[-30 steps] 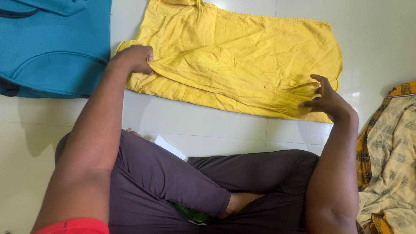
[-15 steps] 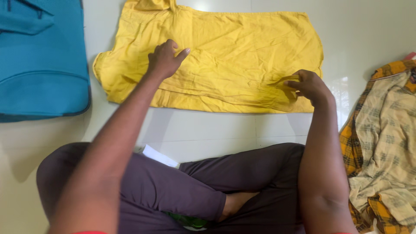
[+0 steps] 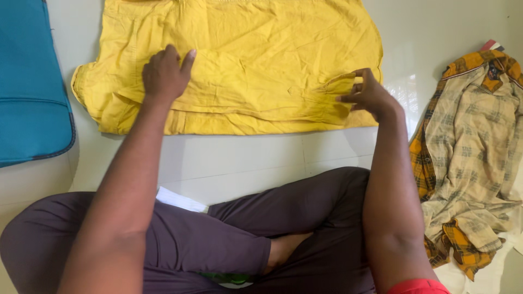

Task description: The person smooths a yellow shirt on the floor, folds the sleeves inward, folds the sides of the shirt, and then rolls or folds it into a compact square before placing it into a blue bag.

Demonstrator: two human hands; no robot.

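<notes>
Pinched between thumb and fingertips, the right hand [image 3: 366, 93] has a grip on a bunched fold at the near right corner of the yellow garment [image 3: 256, 49]. The left hand [image 3: 163, 73] lies open and flat on the cloth's left part, fingers together, closed on nothing. That garment is spread wrinkled on the pale tiled floor [image 3: 245, 158], just ahead of the person's crossed legs [image 3: 229, 245]. A teal bag [image 3: 30, 92] lies to the left, a checked shirt [image 3: 468, 152] crumpled to the right. With so small a pinch, a tug could slip the fold loose or drag fresh creases across the cloth.
</notes>
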